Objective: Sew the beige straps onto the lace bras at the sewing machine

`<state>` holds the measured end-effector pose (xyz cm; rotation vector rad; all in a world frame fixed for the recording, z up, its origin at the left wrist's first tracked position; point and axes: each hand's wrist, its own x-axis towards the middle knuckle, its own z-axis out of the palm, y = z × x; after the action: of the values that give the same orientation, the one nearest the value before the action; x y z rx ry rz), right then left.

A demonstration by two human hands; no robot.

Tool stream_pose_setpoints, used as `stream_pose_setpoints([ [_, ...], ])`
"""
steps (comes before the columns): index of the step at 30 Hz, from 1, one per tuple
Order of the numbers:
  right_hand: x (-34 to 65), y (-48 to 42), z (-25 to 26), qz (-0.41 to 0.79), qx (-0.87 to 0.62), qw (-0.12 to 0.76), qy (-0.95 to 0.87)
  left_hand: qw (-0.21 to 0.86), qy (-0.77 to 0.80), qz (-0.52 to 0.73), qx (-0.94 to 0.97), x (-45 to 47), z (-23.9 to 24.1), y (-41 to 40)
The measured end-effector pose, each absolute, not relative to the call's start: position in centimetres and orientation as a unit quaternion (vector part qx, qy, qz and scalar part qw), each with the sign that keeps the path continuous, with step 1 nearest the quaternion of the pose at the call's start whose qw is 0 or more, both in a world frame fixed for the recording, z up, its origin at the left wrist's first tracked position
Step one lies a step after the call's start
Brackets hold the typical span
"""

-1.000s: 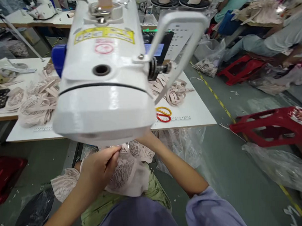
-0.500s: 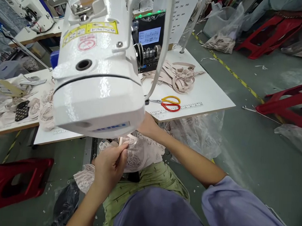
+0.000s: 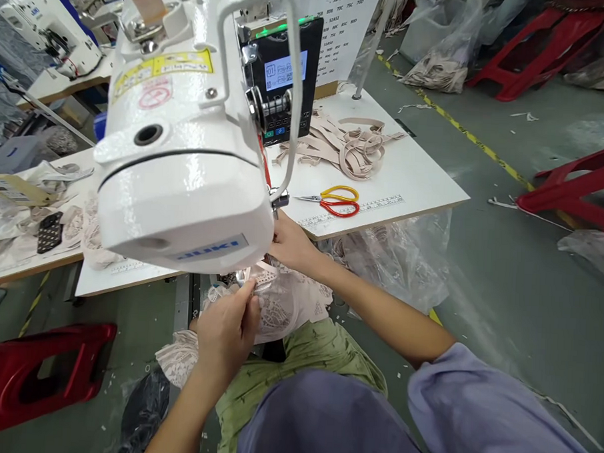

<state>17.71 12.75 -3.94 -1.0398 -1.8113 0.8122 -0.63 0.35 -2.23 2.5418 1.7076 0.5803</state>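
The white JUKI sewing machine (image 3: 183,194) stands in front of me, its head hiding the stitching spot. Under it a pale pink lace bra (image 3: 278,305) hangs over the table's front edge towards my lap. My left hand (image 3: 230,323) pinches the bra's upper edge and strap between thumb and fingers. Just right of the machine head is my right hand (image 3: 294,246), its fingers curled inward near the needle area. Those fingertips are partly covered by the machine, so what they grip cannot be made out.
Scissors (image 3: 340,201) with yellow and red handles lie on the white table (image 3: 418,185) beside a heap of beige straps (image 3: 355,145). A control screen (image 3: 283,79) is lit behind the machine. Lace pieces (image 3: 72,226) lie leftward. Red stools (image 3: 50,369) stand on the floor.
The view has shifted slightly, so the machine sits further left and more of my right hand shows beside it. My left hand keeps its pinch on the bra.
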Motion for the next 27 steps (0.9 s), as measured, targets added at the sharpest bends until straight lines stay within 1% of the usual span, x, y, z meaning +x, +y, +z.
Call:
stream_pose_setpoints([
  [3, 17.9, 12.6, -3.7, 0.330, -0.421, 0.434, -0.725, 0.020, 0.589, 0.180, 0.787, -1.0, -2.5, 0.2],
  [8, 17.9, 12.3, -4.1, 0.334, -0.427, 0.446, -0.713, -0.052, 0.566, 0.275, 0.776, 1.0, -2.7, -0.5],
  [11, 17.7, 12.2, -4.6, 0.333, -0.431, 0.449, -0.708, -0.050, 0.555, 0.251, 0.792, 3.2, -2.7, -1.0],
  [14, 17.6, 12.2, -5.0, 0.313, -0.444, 0.435, -0.719, -0.056, 0.568, 0.226, 0.789, 4.2, -3.0, -1.2],
  [19, 17.3, 12.5, -5.2, 0.286, -0.443, 0.439, -0.727, -0.048, 0.575, 0.224, 0.785, 3.7, -3.3, -1.2],
  [27, 17.1, 12.9, -5.1, 0.290, -0.473, 0.417, -0.720, -0.062, 0.571, 0.219, 0.789, 3.7, -3.1, -0.5],
])
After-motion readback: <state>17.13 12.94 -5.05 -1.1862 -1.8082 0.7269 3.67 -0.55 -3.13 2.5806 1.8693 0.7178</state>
